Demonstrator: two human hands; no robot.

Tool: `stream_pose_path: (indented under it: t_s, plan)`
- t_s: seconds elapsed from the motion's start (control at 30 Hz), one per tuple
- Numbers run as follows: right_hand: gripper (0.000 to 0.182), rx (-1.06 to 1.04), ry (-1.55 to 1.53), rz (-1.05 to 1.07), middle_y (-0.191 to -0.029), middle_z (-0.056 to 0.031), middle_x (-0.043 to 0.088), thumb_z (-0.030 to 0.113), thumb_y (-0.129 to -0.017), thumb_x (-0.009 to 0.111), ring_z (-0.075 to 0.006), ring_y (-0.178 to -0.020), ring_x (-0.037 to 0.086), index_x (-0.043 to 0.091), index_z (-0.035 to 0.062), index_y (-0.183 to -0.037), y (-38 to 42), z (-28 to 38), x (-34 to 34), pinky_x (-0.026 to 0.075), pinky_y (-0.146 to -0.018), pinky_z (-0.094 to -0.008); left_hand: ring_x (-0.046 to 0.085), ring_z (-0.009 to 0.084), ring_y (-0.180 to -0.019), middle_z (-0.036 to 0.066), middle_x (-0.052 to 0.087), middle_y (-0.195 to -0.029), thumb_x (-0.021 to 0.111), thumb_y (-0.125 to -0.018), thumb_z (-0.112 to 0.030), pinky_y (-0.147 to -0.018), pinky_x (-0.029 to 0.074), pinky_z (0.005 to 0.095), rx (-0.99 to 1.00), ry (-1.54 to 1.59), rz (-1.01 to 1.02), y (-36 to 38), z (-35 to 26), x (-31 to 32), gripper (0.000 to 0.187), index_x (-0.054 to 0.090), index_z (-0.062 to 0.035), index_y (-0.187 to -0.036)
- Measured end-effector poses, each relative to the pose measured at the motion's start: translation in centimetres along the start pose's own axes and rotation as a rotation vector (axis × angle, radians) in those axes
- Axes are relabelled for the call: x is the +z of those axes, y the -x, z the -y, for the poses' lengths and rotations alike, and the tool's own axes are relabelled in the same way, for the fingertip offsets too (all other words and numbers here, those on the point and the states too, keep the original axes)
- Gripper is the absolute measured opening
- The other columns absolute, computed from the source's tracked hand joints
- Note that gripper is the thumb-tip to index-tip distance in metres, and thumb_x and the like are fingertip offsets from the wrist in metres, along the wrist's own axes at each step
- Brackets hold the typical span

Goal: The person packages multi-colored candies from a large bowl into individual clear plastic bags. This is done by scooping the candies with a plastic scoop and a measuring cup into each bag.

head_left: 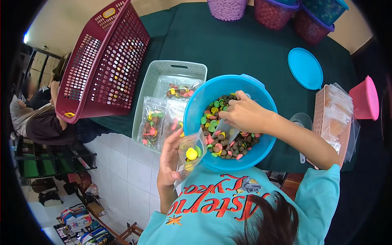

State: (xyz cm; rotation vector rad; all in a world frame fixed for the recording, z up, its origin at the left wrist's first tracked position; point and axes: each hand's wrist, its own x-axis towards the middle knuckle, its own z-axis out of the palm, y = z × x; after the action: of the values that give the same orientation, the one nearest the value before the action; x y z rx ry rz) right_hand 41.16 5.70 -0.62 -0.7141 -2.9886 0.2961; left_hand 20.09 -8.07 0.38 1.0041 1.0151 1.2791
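My left hand (168, 157) is closed around a small clear plastic bag (184, 163), which holds a few yellow and green pieces. It is held beside the near left rim of a blue tub (270, 141). Inside the tub lie many small brown, green, yellow and pink pieces (234, 152), looking like candy or cereal. My right hand (244, 111) reaches into the tub, its fingers wrapped around a translucent scoop (227, 132) whose blade rests among the pieces. Left of the tub, a pale green basket (141, 98) contains several filled clear bags (153, 126).
A tall maroon basket (92, 73) stands at the left. Several lidded tubs (271, 14) line the back. At the right are a blue lid (305, 68), a pink basket (345, 143) of clear bags, and a pink container (363, 100). Another person (36, 118) sits far left.
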Motion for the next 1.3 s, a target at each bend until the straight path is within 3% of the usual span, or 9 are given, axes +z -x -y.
stream_pose_path:
  t_s: [0.13,0.27,0.53,0.67,0.8,0.87,0.97,1.13,1.3]
  plan:
    - [0.022,-0.078,0.208,-0.175,-0.065,-0.0023,0.06,0.011,-0.074,0.054,-0.015,-0.072,0.056,0.061,0.0117,-0.095,-0.1,0.3,0.1,0.031,-0.075,-0.032,0.043,0.0292,-0.114,0.021,0.045,-0.12,0.069,-0.055,-0.063,-0.096,0.031,0.04,-0.019,-0.037,-0.002,-0.1,-0.2,-0.2,0.109,0.024,0.0016,-0.13]
    - [0.025,-0.074,0.196,-0.129,-0.064,-0.0025,0.06,0.012,-0.074,0.053,-0.0148,-0.071,0.056,0.061,0.0111,-0.098,-0.1,0.9,0.5,0.03,-0.074,-0.0317,0.043,0.0292,-0.114,0.02,0.044,-0.121,0.068,-0.055,-0.063,-0.097,0.031,0.0404,-0.037,-0.037,0.011,0.0,-0.2,-0.3,0.109,0.024,0.0016,-0.13]
    - [0.015,0.04,-0.265,0.156,-0.063,-0.0073,0.057,0.021,-0.08,0.053,-0.0196,-0.066,0.054,0.06,0.0092,-0.087,0.2,-0.1,-0.9,0.029,-0.072,-0.0353,0.042,0.0293,-0.115,0.021,0.043,-0.122,0.07,-0.055,-0.061,-0.097,0.031,0.0408,-0.034,0.003,-0.006,0.2,-0.2,0.0,0.108,0.023,0.0016,-0.131]
    - [0.02,0.061,-0.435,0.121,-0.063,-0.0074,0.059,0.02,-0.083,0.047,-0.021,-0.062,0.053,0.062,0.0089,-0.089,0.6,-1.3,-1.3,0.029,-0.074,-0.0359,0.043,0.0285,-0.114,0.021,0.045,-0.12,0.073,-0.053,-0.057,-0.097,0.03,0.0403,0.011,0.004,-0.01,0.4,-0.1,-0.5,0.108,0.024,0.001,-0.13]
    - [0.02,0.096,-0.466,0.17,-0.063,-0.0073,0.055,0.021,-0.085,0.045,-0.0224,-0.064,0.051,0.059,0.0078,-0.087,1.4,-1.1,-5.9,0.03,-0.073,-0.032,0.047,0.0265,-0.11,0.02,0.048,-0.118,0.081,-0.046,-0.043,-0.095,0.033,0.0396,0.16,-0.265,-0.031,0.1,-1.5,-0.5,0.107,0.029,-0.0005,-0.129]
    - [0.018,0.07,-0.47,0.034,-0.061,-0.0077,0.054,0.02,-0.084,0.046,-0.0227,-0.063,0.05,0.06,0.0079,-0.085,2.0,-1.5,-7.6,0.031,-0.071,-0.033,0.048,0.0256,-0.108,0.02,0.05,-0.116,0.084,-0.044,-0.037,-0.093,0.034,0.0392,0.24,-0.383,-0.047,-0.2,-2.0,-0.3,0.107,0.03,-0.001,-0.129]
    - [0.016,0.178,-0.453,-0.03,-0.059,-0.0076,0.053,0.019,-0.082,0.048,-0.0233,-0.062,0.05,0.06,0.008,-0.081,2.3,-1.2,-11.3,0.033,-0.068,-0.0334,0.051,0.0249,-0.102,0.017,0.053,-0.111,0.086,-0.044,-0.024,-0.086,0.041,0.037,0.378,-0.528,-0.043,-0.7,-2.3,0.7,0.1,0.034,-0.0014,-0.127]
    - [0.012,0.125,0.091,-0.155,-0.054,-0.0072,0.052,0.018,-0.075,0.054,-0.0229,-0.057,0.052,0.057,0.0079,-0.071,1.7,1.7,-12.7,0.033,-0.066,-0.0327,0.053,0.0258,-0.098,0.016,0.054,-0.107,0.085,-0.047,-0.024,-0.084,0.043,0.0371,0.439,-0.699,-0.018,-1.7,-2.4,2.6,0.095,0.036,-0.0013,-0.125]
    - [0.014,0.084,0.215,-0.133,-0.054,-0.0056,0.055,0.019,-0.074,0.055,-0.0191,-0.056,0.053,0.055,0.0078,-0.066,1.1,3.6,-12.0,0.032,-0.065,-0.0321,0.054,0.0254,-0.096,0.016,0.054,-0.105,0.085,-0.046,-0.025,-0.082,0.043,0.0371,0.466,-0.792,-0.014,-2.0,-2.1,3.5,0.095,0.037,-0.0015,-0.124]
